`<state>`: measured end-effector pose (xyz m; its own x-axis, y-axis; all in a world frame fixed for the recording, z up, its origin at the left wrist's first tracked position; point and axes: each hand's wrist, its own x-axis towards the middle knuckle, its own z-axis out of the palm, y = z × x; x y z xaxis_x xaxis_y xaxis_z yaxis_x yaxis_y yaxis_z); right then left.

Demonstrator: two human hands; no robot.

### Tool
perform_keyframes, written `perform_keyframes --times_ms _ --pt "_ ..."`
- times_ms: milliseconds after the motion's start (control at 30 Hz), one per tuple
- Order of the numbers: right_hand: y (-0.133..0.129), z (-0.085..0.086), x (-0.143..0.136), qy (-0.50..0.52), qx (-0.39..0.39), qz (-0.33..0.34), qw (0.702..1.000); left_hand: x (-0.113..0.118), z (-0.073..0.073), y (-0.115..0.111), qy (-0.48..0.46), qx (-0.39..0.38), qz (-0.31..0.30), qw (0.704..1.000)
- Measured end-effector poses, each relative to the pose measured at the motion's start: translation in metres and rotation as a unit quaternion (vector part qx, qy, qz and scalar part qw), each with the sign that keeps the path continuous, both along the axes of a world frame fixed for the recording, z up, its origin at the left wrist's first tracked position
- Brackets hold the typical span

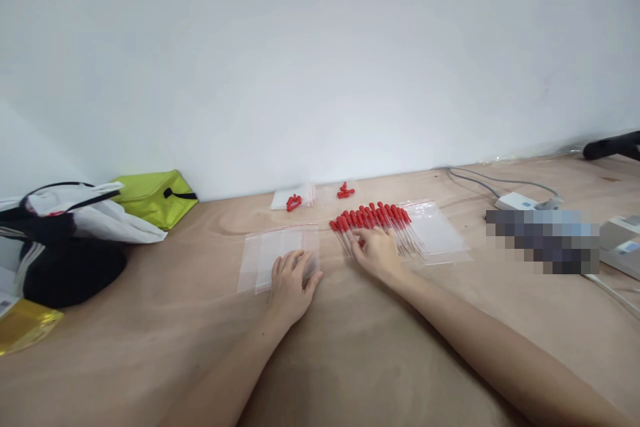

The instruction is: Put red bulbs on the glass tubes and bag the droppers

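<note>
Droppers with red rubber bulbs (370,215) and thin clear stems lie side by side in a slanting row on the wooden table. My right hand (379,251) reaches over the left part of this row, its fingers curled in a pinch at a dropper; the fingertips partly hide the stems. Flat on the table, clear zip bags (253,259) overlap one another. My left hand (291,283) rests on their lower right part with its fingers apart, holding nothing. More clear zip bags (443,235) lie to the right of the droppers, partly under the stems.
Bags with red-bulbed droppers (294,202) lie near the wall, with another such group (345,191) beside them. A lime-green bag (150,197), a white bag (110,213) and a black item (75,267) stand left. A power strip (517,201) with cables lies right, beside a blurred-out patch.
</note>
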<state>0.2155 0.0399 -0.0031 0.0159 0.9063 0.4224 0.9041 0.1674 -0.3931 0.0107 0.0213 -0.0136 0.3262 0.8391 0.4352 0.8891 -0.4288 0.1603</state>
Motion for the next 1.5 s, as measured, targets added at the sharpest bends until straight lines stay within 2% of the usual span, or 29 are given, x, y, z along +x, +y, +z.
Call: perform_keyframes --times_ms 167,333,533,733,833,933,1033,1100,1167,1267,1367,1500 --pt "0.023 -0.005 -0.015 -0.027 0.008 -0.067 0.997 0.002 -0.003 -0.002 0.036 -0.039 0.036 0.998" --pt "0.029 -0.010 -0.018 -0.047 0.027 -0.078 0.995 0.002 -0.006 0.000 0.055 -0.073 0.036 0.995" --pt "0.008 -0.015 -0.006 -0.045 0.098 -0.003 0.994 -0.002 -0.005 0.005 0.015 -0.064 0.032 0.997" --pt "-0.028 -0.018 0.014 -0.038 0.121 0.074 0.989 -0.005 -0.005 0.004 -0.013 -0.084 0.034 0.996" --pt "-0.042 -0.017 0.027 -0.022 0.109 0.097 0.989 -0.007 -0.001 0.002 -0.046 -0.053 -0.022 0.997" --pt "-0.052 -0.015 0.040 0.016 0.073 0.133 0.988 -0.011 0.018 -0.002 -0.087 -0.052 -0.141 0.985" --pt "-0.059 -0.013 0.050 0.062 0.034 0.193 0.979 -0.015 0.042 -0.011 -0.053 -0.167 -0.245 0.954" --pt "-0.062 -0.012 0.053 0.072 0.009 0.242 0.968 -0.015 0.051 -0.019 -0.014 -0.211 -0.263 0.941" --pt "-0.063 -0.011 0.055 0.063 -0.012 0.285 0.956 -0.014 0.051 -0.027 0.039 -0.237 -0.268 0.933" --pt "-0.065 -0.010 0.054 0.043 -0.031 0.317 0.947 -0.010 0.042 -0.037 0.105 -0.249 -0.277 0.922" --pt "-0.065 -0.009 0.053 0.029 -0.039 0.327 0.944 -0.007 0.035 -0.041 0.126 -0.249 -0.285 0.917" --pt "-0.065 -0.008 0.053 0.028 -0.041 0.332 0.942 -0.006 0.038 -0.040 0.124 -0.256 -0.300 0.911"
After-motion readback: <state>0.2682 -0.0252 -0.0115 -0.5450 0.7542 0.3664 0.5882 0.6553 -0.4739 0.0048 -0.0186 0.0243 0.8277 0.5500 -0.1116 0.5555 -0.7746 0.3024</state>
